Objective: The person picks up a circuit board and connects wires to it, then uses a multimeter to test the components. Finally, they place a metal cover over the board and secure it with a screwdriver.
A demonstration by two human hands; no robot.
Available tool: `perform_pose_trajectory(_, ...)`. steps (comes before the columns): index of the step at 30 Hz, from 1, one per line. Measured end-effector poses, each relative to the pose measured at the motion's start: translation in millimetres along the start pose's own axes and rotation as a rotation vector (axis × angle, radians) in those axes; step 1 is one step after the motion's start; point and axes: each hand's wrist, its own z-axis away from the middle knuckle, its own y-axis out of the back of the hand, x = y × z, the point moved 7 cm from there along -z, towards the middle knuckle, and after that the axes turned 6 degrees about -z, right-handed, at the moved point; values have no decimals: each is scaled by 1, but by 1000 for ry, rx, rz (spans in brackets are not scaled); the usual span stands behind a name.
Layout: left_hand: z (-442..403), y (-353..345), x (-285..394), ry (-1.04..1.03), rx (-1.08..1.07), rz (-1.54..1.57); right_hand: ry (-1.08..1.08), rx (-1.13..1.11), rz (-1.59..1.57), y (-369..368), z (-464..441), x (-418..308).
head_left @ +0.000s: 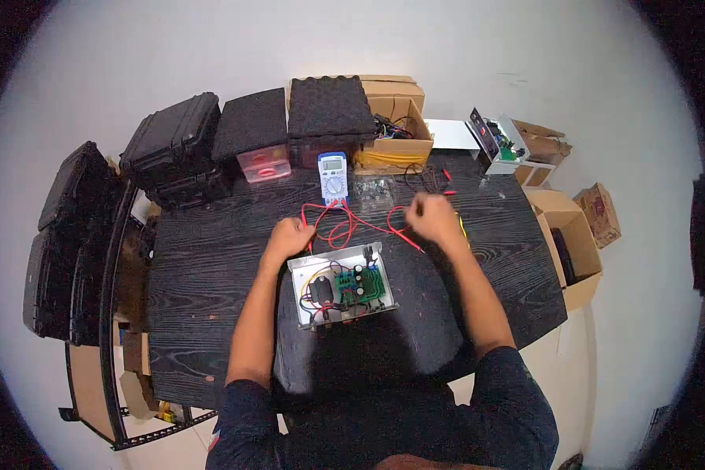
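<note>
On the dark table (pixel 204 274) lies an open metal case (pixel 295 286) with a green circuit board (pixel 360 283), a black round part and wires inside. Behind it stands a blue and white multimeter (pixel 334 180) with red leads (pixel 341 227) plugged in. My left hand (pixel 291 236) is closed on a red probe (pixel 309 239) just above the case's back left corner. My right hand (pixel 433 219) is up to the right of the case, fingers curled; what they hold, if anything, is hidden. Another red probe (pixel 409 240) points down to the right, beside my right hand.
Black hard cases (pixel 172 141) stand at the left. Foam-topped boxes (pixel 251 125) and a cardboard box of cables (pixel 395 133) line the back. A second open device (pixel 497 145) sits at the back right, near an open carton (pixel 580 258). A clear parts box (pixel 374 193) lies beside the multimeter.
</note>
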Motion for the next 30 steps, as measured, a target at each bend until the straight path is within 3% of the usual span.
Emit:
perform_pose_trajectory(2,0,1,-2,-1,-48,173,-112,-227,162,-26,28,-7)
perform_pose_trajectory(7,32,18,38,-56,-104,637,-13,-173,142,-42,49,1)
perform_pose_trajectory(12,77,23,58,-65,-192,913,-80,-90,-560,-34,44,-6)
perform_pose_trajectory(14,90,24,60,-105,-193,881,-144,-168,-948,-35,48,-33)
perform_pose_trajectory(16,105,25,69,-134,-158,779,-58,-217,-1048,-50,56,-44)
perform_pose_trajectory(18,112,28,75,-237,7,519,4,-250,-1093,-60,63,-53)
perform_pose_trajectory(23,111,-5,62,-236,-13,617,128,-133,-787,-51,77,-54)
perform_pose_trajectory(30,114,-20,79,-320,-26,408,249,-198,-543,-54,83,-59)
